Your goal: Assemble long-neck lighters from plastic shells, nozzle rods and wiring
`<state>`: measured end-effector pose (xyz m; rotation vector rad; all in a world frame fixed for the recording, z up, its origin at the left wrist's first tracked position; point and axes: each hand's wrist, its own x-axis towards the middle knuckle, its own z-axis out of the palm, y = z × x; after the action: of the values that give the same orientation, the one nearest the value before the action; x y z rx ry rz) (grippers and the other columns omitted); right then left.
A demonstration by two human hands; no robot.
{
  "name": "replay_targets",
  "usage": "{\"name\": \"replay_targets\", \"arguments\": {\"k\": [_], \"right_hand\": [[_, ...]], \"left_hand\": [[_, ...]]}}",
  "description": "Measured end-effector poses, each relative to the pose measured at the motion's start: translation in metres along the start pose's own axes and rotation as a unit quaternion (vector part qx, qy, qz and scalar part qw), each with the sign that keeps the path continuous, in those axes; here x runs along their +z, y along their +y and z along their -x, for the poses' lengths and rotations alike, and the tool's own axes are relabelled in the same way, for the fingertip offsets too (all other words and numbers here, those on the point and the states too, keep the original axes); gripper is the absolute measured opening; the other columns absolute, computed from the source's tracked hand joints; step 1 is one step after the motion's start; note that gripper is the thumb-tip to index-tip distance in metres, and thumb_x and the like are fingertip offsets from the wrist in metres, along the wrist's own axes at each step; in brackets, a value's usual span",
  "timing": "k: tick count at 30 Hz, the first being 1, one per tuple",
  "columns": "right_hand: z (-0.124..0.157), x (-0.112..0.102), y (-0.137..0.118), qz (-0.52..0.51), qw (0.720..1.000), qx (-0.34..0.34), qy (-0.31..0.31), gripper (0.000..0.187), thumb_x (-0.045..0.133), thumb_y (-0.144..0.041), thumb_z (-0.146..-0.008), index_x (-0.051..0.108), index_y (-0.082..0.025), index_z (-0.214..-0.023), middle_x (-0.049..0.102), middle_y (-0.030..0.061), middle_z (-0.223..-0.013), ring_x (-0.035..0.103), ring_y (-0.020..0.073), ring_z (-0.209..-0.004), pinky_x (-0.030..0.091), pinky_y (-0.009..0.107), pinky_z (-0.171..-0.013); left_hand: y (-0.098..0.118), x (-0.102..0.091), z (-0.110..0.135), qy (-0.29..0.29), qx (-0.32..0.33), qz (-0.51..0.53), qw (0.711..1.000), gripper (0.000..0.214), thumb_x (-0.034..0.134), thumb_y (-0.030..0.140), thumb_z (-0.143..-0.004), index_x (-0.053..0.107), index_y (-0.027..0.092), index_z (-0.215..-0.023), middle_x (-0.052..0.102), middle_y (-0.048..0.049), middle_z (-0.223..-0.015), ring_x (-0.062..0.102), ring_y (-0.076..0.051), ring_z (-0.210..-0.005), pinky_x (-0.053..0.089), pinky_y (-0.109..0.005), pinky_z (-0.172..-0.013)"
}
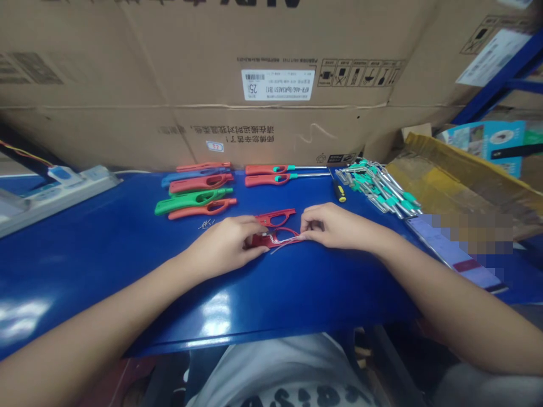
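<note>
A red plastic lighter shell half (278, 237) lies flat on the blue table (106, 249). My left hand (227, 246) pinches its left end, fingers curled. My right hand (333, 226) grips its right end, fingers closed. A second red shell half (275, 216) lies just behind, between my hands. A thin wire pokes out under the shell.
Behind lie several red, blue and green handle shells (199, 198), two assembled lighters (275, 174), a yellow-handled screwdriver (339, 191) and a pile of metal-and-teal inner parts (377, 189). Small screws (206, 225) lie loose. Cardboard boxes (212, 73) wall the back; a power strip (63, 181) is left.
</note>
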<state>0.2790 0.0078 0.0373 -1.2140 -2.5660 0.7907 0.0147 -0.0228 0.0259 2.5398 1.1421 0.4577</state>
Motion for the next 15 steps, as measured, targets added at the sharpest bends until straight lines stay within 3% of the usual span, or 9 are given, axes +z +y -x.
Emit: {"name": "replay_targets", "arguments": {"k": [2, 4, 9, 12, 15], "right_hand": [[0.003, -0.001, -0.001, 0.015, 0.999, -0.038, 0.017, 0.003, 0.067, -0.018, -0.086, 0.067, -0.015, -0.086, 0.062, 0.0017, -0.082, 0.051, 0.0113, -0.067, 0.038, 0.023, -0.063], [0.006, 0.001, -0.003, 0.027, 0.996, -0.083, 0.022, 0.008, 0.065, -0.017, -0.087, 0.065, -0.016, -0.096, 0.061, 0.0033, -0.093, 0.053, 0.0116, -0.071, 0.04, 0.023, -0.066], [0.007, 0.013, -0.01, 0.09, 0.985, -0.146, -0.02, 0.013, 0.058, -0.021, -0.094, 0.062, -0.019, -0.106, 0.06, 0.0073, -0.116, 0.06, 0.0169, -0.088, 0.045, 0.027, -0.072], [0.004, 0.02, -0.009, 0.109, 0.982, -0.151, -0.022, 0.014, 0.05, -0.022, -0.099, 0.063, -0.019, -0.105, 0.061, 0.0079, -0.116, 0.061, 0.0187, -0.091, 0.046, 0.029, -0.074], [0.0, 0.023, -0.005, 0.059, 0.984, -0.168, 0.002, 0.017, 0.047, -0.021, -0.101, 0.063, -0.019, -0.103, 0.063, 0.0077, -0.11, 0.061, 0.0189, -0.096, 0.048, 0.031, -0.083]], "left_hand": [[-0.001, 0.0, 0.0, 0.001, 0.002, -0.002, 1.0, 0.024, 0.067, 0.026, -0.09, 0.072, 0.018, -0.111, 0.069, -0.0054, -0.092, 0.065, -0.016, -0.075, 0.05, -0.024, -0.063], [-0.002, 0.001, 0.001, 0.001, 0.007, -0.005, 1.0, 0.022, 0.066, 0.028, -0.091, 0.071, 0.019, -0.11, 0.068, -0.0052, -0.091, 0.064, -0.015, -0.074, 0.049, -0.024, -0.063], [0.0, 0.002, 0.002, 0.003, 0.005, -0.01, 1.0, 0.028, 0.063, 0.029, -0.092, 0.067, 0.02, -0.118, 0.068, -0.0056, -0.098, 0.064, -0.016, -0.079, 0.049, -0.024, -0.065], [0.001, 0.002, 0.002, 0.005, 0.005, -0.011, 1.0, 0.027, 0.061, 0.032, -0.094, 0.066, 0.02, -0.118, 0.069, -0.0055, -0.097, 0.064, -0.017, -0.08, 0.048, -0.025, -0.066], [0.0, 0.003, 0.001, 0.007, 0.006, -0.015, 1.0, 0.021, 0.055, 0.033, -0.098, 0.068, 0.019, -0.108, 0.069, -0.0052, -0.092, 0.064, -0.016, -0.076, 0.047, -0.025, -0.064]]}}
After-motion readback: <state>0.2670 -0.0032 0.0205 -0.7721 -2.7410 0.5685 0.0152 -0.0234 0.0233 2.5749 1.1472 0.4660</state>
